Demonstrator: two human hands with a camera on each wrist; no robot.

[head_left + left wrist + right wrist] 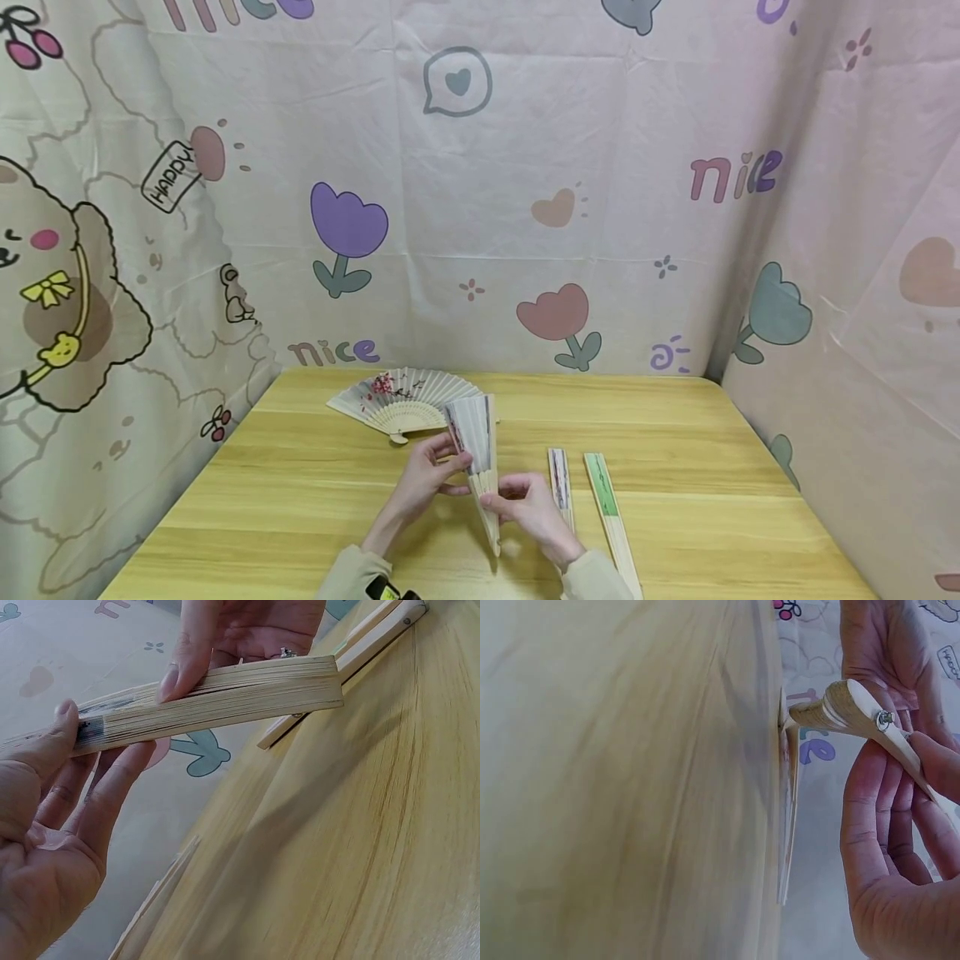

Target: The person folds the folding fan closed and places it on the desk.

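Observation:
Both hands hold a slightly spread folding fan [478, 433] above the table, its pale pleats upward and its pivot end pointing down. The left hand [423, 477] pinches its left edge where the pleats meet the ribs. Lower down, the right hand [531, 507] grips the bare wooden ribs between thumb and fingers. In the left wrist view the stacked ribs of the fan [225, 709] lie nearly closed together, with the left thumb on the near edge. A small metal rivet [885, 718] shows at the pivot in the right wrist view.
Behind the hands, a fully spread fan [416, 410] with pink blossoms lies on the wooden table [675, 433]. To the right lie a closed fan with a purplish-white pattern [558, 477] and a closed green fan [602, 485]. Printed cloth [480, 183] hangs around the table.

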